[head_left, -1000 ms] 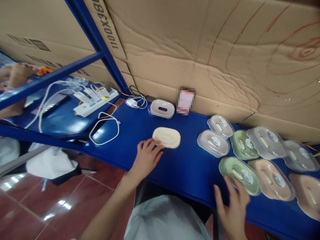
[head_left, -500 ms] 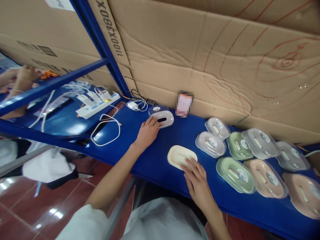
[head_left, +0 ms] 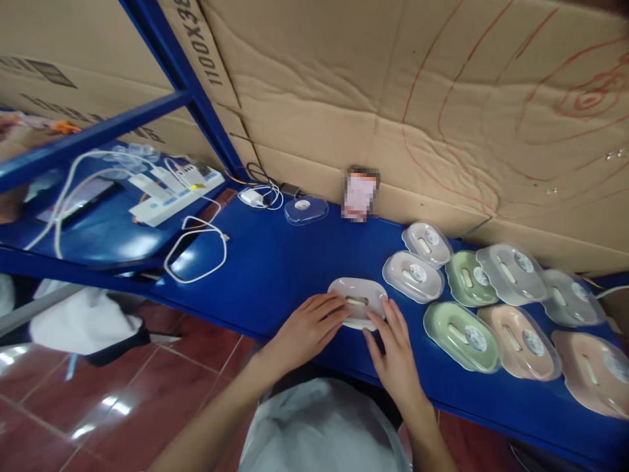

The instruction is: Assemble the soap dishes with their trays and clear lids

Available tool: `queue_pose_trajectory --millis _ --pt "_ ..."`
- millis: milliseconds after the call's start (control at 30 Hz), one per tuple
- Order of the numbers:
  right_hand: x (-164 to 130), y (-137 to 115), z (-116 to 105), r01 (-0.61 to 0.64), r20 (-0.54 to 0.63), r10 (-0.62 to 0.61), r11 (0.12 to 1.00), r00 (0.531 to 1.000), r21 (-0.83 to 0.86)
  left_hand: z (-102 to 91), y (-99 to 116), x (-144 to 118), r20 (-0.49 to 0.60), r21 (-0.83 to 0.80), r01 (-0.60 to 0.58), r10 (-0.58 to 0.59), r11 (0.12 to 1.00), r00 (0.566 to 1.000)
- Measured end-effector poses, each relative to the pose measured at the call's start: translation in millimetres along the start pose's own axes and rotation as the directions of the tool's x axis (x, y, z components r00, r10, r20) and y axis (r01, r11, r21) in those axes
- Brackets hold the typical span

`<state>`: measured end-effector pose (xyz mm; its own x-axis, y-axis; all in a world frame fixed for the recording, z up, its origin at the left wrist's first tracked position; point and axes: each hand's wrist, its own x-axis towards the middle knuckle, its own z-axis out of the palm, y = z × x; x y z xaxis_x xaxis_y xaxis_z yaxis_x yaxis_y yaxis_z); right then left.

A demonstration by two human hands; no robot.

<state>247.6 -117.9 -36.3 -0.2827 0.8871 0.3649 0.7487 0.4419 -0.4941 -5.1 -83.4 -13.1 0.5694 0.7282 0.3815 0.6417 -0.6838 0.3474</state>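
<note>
A pale pinkish soap dish insert (head_left: 358, 299) with a slot in its middle sits on top of a cream tray near the front edge of the blue shelf (head_left: 275, 269). My left hand (head_left: 307, 328) presses on its left side, fingers spread over the rim. My right hand (head_left: 393, 347) touches its right end with the fingertips. A clear plastic lid (head_left: 305, 210) lies alone at the back of the shelf, near the cardboard wall.
Several lidded soap dishes, white, green (head_left: 462, 334) and peach (head_left: 521, 341), lie in rows to the right. A blurred pink card (head_left: 360, 195) leans on the cardboard (head_left: 393, 98). A power strip (head_left: 170, 196) and white cables (head_left: 194, 252) lie left. Red tile floor is below.
My left hand carried the pinkish insert from the back of the shelf to the cream tray at the front and set it on top. The clear lid stayed behind.
</note>
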Motion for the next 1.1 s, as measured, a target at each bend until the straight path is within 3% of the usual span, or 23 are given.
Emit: queue_pose_trajectory --millis 200,333,400,500,600,700,800,1000,1100 --pt "-3.1 1.0 2.3 0.051 -0.057 -0.057 0.992 0.997 -0.112 8.3 1.9 -5.7 -0.002 0.087 -0.059 0.059 0.994 0.998" --pt "-2.5 0.9 1.5 0.054 -0.019 -0.057 0.989 0.998 -0.135 -4.3 -9.3 -0.2 -0.044 -0.052 -0.025 0.023 0.998 0.999" --pt "-1.0 0.0 1.1 0.053 -0.009 -0.054 0.991 0.998 -0.121 -17.5 -30.6 14.1 -0.093 -0.059 0.029 -0.034 0.998 0.995" --pt "0.0 -0.9 1.8 0.054 -0.017 -0.056 0.994 0.998 -0.100 -35.9 -80.7 47.8 -0.152 0.095 0.222 -0.207 0.970 0.967" --pt "-1.3 -0.6 3.3 0.056 -0.027 -0.059 0.994 0.998 -0.097 -42.8 -132.4 79.9 -0.085 0.268 0.438 -0.432 0.858 0.898" --pt "-2.9 0.0 4.1 0.027 -0.027 -0.029 0.996 0.999 -0.090 -40.0 -159.5 94.3 -0.078 0.291 0.475 -0.474 0.831 0.877" --pt "-2.9 0.2 3.8 -0.047 -0.036 0.045 0.998 0.998 -0.036 -36.0 -152.4 87.0 -0.091 0.275 0.445 -0.438 0.852 0.894" --pt "0.5 1.6 2.4 -0.137 -0.002 0.138 0.986 0.990 0.097 -31.5 -91.3 34.4 -0.023 0.208 0.316 -0.318 0.926 0.948" --pt "0.7 2.7 2.4 -0.128 0.033 0.126 0.988 0.992 0.088 -24.6 -73.5 8.0 -0.095 0.145 0.337 -0.326 0.930 0.941"
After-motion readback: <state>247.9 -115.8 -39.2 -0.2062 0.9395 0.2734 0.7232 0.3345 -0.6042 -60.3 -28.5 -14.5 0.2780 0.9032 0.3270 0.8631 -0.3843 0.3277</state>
